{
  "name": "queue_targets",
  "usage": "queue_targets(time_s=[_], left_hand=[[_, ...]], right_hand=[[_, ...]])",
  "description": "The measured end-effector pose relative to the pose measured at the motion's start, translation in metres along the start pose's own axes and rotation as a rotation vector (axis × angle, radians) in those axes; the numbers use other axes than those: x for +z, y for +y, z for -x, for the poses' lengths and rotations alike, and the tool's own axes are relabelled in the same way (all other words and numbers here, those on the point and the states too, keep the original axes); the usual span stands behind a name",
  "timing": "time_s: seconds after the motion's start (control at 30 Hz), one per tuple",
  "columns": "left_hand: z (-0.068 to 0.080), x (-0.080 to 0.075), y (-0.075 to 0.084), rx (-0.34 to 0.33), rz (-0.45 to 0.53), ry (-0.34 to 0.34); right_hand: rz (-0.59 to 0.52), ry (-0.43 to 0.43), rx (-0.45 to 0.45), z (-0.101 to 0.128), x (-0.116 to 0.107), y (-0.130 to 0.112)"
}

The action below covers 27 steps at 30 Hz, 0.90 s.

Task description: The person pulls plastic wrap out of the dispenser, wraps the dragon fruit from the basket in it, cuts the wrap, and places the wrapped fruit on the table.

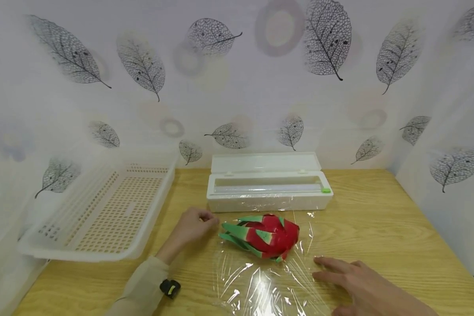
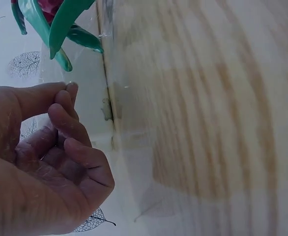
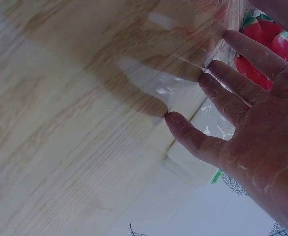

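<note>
A red toy dragon fruit (image 1: 265, 235) with green scales lies on a sheet of clear cling film (image 1: 260, 283) spread on the wooden table (image 1: 379, 210). My left hand (image 1: 210, 218) is just left of the fruit, thumb and curled fingers (image 2: 65, 93) pinching the film's (image 2: 85, 64) left edge; the fruit's green tips (image 2: 60, 24) show above it. My right hand (image 1: 319, 267) lies flat to the fruit's right with fingers (image 3: 222, 93) spread and straight, their tips at the film's (image 3: 217, 54) right edge beside the fruit (image 3: 262, 49).
A white cling film dispenser box (image 1: 268, 186) with its lid up stands just behind the fruit. A white perforated basket (image 1: 106, 210) sits at the left, overhanging the table's side. Leaf-patterned walls close in the back and right.
</note>
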<state>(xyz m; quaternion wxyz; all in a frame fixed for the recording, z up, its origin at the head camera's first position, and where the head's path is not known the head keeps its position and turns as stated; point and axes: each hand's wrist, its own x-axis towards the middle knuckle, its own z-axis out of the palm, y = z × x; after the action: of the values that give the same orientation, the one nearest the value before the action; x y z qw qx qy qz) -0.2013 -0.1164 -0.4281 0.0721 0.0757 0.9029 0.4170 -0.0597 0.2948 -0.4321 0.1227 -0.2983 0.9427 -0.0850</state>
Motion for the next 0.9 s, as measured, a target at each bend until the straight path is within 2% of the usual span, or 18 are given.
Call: queue_targets(time_s=[0.37, 0.5, 0.6, 0.7, 0.8, 0.9], left_hand=[[0.002, -0.001, -0.003, 0.013, -0.105, -0.056], [0.001, -0.002, -0.007, -0.011, -0.088, -0.007], [0.003, -0.008, -0.009, -0.027, -0.079, 0.019], [0.01, -0.02, -0.003, -0.028, -0.162, 0.009], [0.024, -0.031, 0.011, 0.012, -0.296, -0.042], [0.044, -0.033, 0.026, 0.151, -0.397, -0.165]], right_hand=[[0.014, -0.002, -0.004, -0.002, -0.001, -0.002], [0.016, 0.002, -0.012, -0.003, -0.001, -0.002], [0.022, 0.001, -0.015, -0.003, -0.001, -0.002], [0.048, 0.015, -0.038, -0.003, 0.0, 0.0], [0.075, 0.029, -0.061, -0.001, 0.0, 0.002], [0.086, 0.058, -0.077, 0.001, -0.003, 0.002]])
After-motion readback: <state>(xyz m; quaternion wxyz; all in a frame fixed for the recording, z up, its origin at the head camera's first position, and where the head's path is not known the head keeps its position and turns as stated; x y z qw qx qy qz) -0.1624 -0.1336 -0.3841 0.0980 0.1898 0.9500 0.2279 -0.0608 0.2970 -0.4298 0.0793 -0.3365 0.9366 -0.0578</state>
